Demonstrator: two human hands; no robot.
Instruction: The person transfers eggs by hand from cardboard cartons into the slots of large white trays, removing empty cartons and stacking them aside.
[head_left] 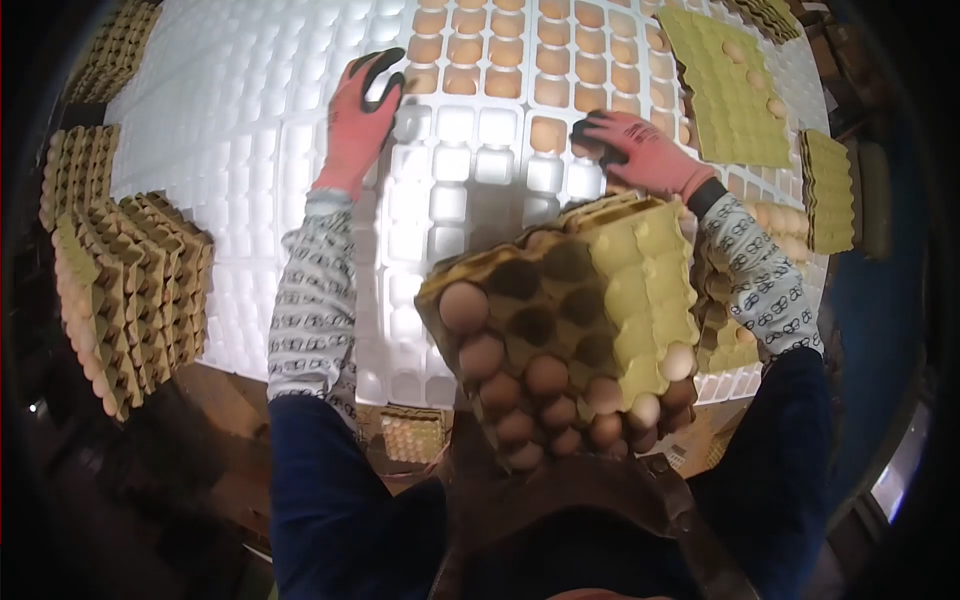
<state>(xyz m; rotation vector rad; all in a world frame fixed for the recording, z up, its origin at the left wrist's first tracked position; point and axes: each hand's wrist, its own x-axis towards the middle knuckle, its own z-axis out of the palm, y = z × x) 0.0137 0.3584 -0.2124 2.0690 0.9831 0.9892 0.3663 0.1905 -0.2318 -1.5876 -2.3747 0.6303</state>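
Note:
My left hand (pixel 362 120), in a pink glove with black fingertips, hangs over the white moulded tray (pixel 405 245). Its thumb and fingers are apart with nothing between them, close to a row of brown eggs (pixel 466 51). My right hand (pixel 645 148), gloved alike, has its fingers curled down over an egg (pixel 586 150) in the tray, mostly covered by the fingertips. Left of that hand a single brown egg (pixel 547 134) sits in a cup. Below both hands, against my front, a tilted stack of pulp egg trays (pixel 648 290) carries brown eggs on top.
Stacked pulp trays (pixel 135 285) stand along the left edge of the white surface. At the upper right lies a yellowish pulp tray (pixel 725 90) with a few eggs on it. Another pulp tray stack (pixel 826 190) is at the right edge. A tray of eggs (pixel 412 436) shows below the table edge.

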